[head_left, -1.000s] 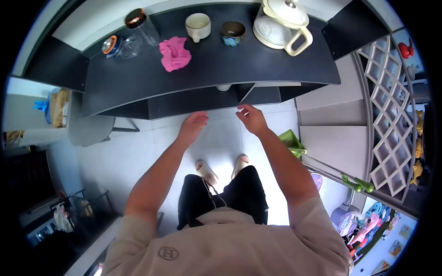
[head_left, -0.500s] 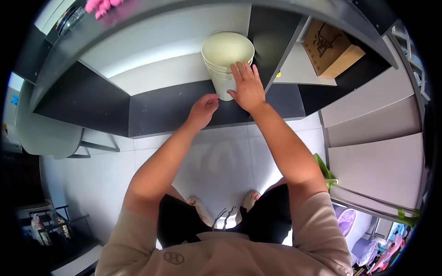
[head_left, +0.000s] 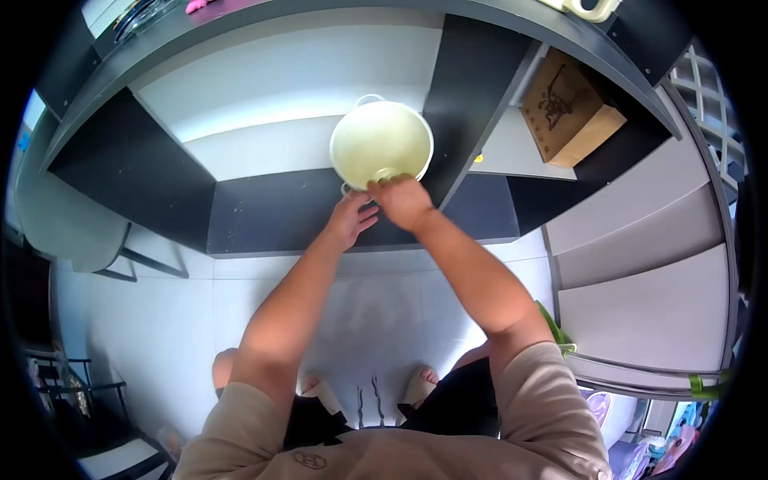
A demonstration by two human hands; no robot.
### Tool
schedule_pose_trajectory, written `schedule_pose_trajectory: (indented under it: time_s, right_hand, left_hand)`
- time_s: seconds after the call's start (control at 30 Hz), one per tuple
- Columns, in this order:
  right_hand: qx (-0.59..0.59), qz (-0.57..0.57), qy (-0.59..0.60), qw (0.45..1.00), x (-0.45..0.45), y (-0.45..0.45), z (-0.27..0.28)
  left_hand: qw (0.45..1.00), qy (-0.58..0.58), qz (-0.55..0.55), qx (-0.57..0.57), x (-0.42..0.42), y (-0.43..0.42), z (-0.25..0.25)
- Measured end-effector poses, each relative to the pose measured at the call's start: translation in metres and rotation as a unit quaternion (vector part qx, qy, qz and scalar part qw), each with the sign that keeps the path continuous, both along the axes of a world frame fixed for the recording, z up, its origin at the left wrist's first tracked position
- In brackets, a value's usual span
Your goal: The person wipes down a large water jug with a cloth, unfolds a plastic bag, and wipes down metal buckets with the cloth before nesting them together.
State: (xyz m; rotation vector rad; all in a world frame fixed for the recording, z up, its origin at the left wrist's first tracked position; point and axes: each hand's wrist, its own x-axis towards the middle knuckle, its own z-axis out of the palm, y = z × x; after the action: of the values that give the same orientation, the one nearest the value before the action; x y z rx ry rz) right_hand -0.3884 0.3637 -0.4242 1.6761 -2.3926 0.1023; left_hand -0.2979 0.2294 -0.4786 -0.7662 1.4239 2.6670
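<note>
A pale cream bucket (head_left: 381, 136) stands in the dark cabinet's lower compartment, its round mouth facing up and towards me. My right hand (head_left: 402, 200) is at the bucket's near rim, its fingers bent over the edge and closed on it. Beside it, my left hand (head_left: 350, 220) is just below the near rim by a small side handle, fingers apart and thumb side up. Its fingertips are close to my right hand. A second handle loop sticks up at the bucket's far side.
To the right, a brown paper bag (head_left: 570, 112) stands on a shelf behind a dark divider (head_left: 472, 104). The cabinet top's edge (head_left: 320, 16) overhangs the compartment. A grey chair (head_left: 72, 200) is at the left; drawers (head_left: 648, 304) are at the right.
The bucket has tipped towards me and come nearer. My right hand has moved from its side to the near rim, and my left hand has shifted down slightly.
</note>
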Motion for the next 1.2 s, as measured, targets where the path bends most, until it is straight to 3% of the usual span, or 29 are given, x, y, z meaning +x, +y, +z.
schedule_pose_trajectory:
  time_s: [0.17,0.37,0.5,0.6,0.7,0.83,0.93,1.07,1.2]
  right_hand:
    - [-0.009,0.005,-0.031,0.999,0.015,0.009,-0.002]
    - [-0.012,0.02,-0.043,0.999,0.043,0.028,0.044]
    - [-0.02,0.042,-0.085,0.995,0.091,0.046,0.107]
    - [-0.093,0.064,-0.108,0.988,0.128,0.063,0.166]
    - [-0.002,0.005,-0.177,0.984,0.171,0.086,0.239]
    - [-0.006,0.027,-0.229,0.973,0.211,0.112,0.342]
    - [0.072,0.017,-0.256,0.964,0.225,0.122,0.423]
    - [-0.038,0.076,-0.208,0.974,0.224,0.119,0.512]
    - [-0.097,0.153,-0.154,0.971,0.218,0.097,0.59]
  left_hand:
    - [0.995,0.061,0.014,0.071,-0.006,0.006,-0.028]
    - [0.993,0.071,0.024,0.095,0.04,0.027,0.025]
    - [0.997,-0.011,0.04,0.068,0.099,0.045,0.101]
    - [0.994,-0.109,0.029,0.007,0.143,0.058,0.16]
    - [0.985,-0.167,-0.034,0.002,0.188,0.072,0.253]
    - [0.967,-0.247,-0.055,-0.018,0.23,0.095,0.369]
    - [0.964,-0.258,-0.048,-0.052,0.251,0.107,0.443]
    - [0.961,-0.235,-0.034,-0.138,0.259,0.107,0.556]
    - [0.966,-0.152,0.028,-0.209,0.27,0.096,0.629]
